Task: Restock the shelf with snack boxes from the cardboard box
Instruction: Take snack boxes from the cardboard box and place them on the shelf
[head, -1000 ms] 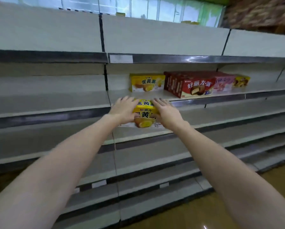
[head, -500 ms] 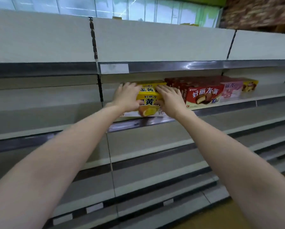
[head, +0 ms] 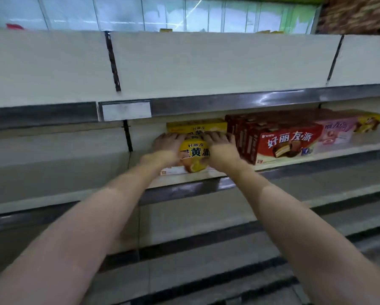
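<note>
Head view: hands [head: 195, 148] hide yellow box [head: 195, 155] ends

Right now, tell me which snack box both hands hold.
The front yellow box, between left hand and right hand; the red box beside it is untouched.

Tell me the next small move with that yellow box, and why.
Probably slide the yellow box straight back until it meets the yellow box behind it, then let go. Both the left hand and right hand hold its sides, and it sits at the shelf's front edge, beside the red boxes.
</note>
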{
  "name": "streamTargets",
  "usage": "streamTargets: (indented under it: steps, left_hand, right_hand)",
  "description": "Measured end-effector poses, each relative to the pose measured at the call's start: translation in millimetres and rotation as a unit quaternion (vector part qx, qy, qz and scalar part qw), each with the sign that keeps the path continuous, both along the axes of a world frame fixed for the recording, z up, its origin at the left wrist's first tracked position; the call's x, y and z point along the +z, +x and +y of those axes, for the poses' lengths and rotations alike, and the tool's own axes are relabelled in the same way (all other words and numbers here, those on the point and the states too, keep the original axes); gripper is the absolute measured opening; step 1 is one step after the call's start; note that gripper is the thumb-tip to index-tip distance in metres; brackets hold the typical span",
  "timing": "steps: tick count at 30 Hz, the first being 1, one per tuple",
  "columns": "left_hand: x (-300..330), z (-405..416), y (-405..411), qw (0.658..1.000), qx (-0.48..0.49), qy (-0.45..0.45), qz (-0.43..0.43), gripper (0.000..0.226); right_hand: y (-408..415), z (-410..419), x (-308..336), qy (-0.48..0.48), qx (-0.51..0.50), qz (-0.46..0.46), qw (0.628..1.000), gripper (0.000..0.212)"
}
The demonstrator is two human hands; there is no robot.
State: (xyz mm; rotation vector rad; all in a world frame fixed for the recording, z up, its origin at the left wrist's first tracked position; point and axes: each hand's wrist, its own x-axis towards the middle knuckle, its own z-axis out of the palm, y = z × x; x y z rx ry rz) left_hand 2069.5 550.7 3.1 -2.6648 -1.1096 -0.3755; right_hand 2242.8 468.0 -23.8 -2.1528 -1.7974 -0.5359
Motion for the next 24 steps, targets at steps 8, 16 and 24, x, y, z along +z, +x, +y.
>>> streamTargets:
  steps: [8, 16, 24]
  left_hand:
    - [-5.5, 27.7, 33.2, 1.0, -0.002, 0.01, 0.009, 0.091]
    - [-13.7, 30.7, 51.9, 0.998, 0.023, 0.054, -0.005, 0.11]
    - [-19.3, 42.8, 67.4, 0.996, 0.043, 0.075, -0.036, 0.108]
  right_hand:
    - [37.0, 32.9, -5.7, 0.014, 0.007, -0.007, 1.0, 0.086]
    - [58.3, 51.7, -13.4, 0.045, 0.027, -0.008, 0.999, 0.086]
    - [79.0, 71.3, -13.2, 0.055, 0.068, -0.009, 0.996, 0.085]
